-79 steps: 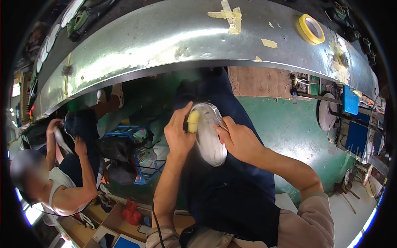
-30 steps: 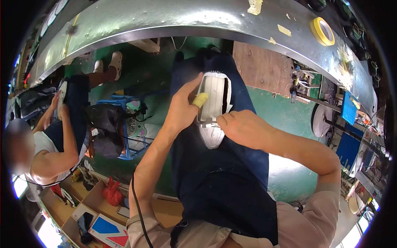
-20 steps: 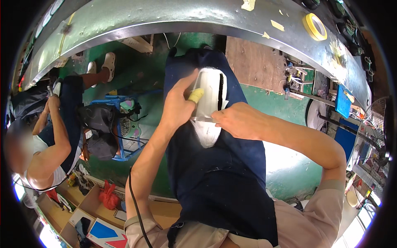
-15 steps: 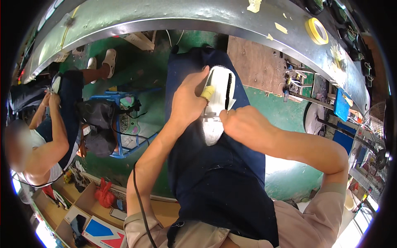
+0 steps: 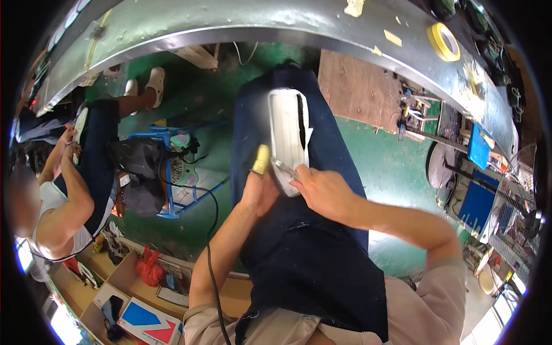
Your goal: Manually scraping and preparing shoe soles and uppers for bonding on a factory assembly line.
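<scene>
A white shoe-shaped piece with a black-lined slit down its right side lies lengthwise on my dark-clad lap. Beside its lower left edge is my left hand. Its yellow-wrapped thumb stretches upward, off the piece; the other fingers are mostly hidden. My right hand is closed on a small metal hand tool, whose tip reaches over the lower part of the white piece. The tool's exact kind is unclear.
A metal workbench curves across the far side, bearing a roll of yellow tape. To the left, a seated person handles another shoe-like piece near a blue-framed stool. A black cable runs by my left arm. Wooden compartments stand at lower left.
My left hand has come down toward me, its thumb lifting off the white piece. My right hand has shifted slightly left and down with the tool. The piece has moved a little left.
</scene>
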A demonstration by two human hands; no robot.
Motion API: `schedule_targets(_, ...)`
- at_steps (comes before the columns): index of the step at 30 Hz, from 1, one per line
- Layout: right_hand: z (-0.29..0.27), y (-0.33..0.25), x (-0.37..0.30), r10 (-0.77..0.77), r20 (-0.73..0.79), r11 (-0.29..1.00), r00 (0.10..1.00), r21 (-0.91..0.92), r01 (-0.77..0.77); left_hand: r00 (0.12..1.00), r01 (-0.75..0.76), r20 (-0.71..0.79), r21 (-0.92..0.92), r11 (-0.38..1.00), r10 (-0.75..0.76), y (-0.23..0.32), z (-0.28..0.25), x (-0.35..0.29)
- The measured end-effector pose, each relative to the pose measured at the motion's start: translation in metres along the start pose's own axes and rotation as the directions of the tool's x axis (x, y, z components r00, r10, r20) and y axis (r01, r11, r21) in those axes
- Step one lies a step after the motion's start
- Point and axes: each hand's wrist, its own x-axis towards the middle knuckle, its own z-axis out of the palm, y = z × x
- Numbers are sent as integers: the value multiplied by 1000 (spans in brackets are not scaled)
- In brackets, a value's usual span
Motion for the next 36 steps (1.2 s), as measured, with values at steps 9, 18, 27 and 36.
schedule_targets(9,-58,49,5,46,498,805,866,495,-327,989,67,-143,272,960,-29,13,6,19)
schedule_targets(18,-38,38,-40,32,200,998,979,-67,-19,905,-217,-141,659,720,402,-32,16,38)
schedule_targets(27,-83,14,-19,-88,-121,983,989,-170,67,811,-389,-3,744,543,585,-56,11,3)
schedule_targets(36,-75,48,-10,85,166,995,983,43,-93,822,-349,0,790,504,569,-13,10,12)
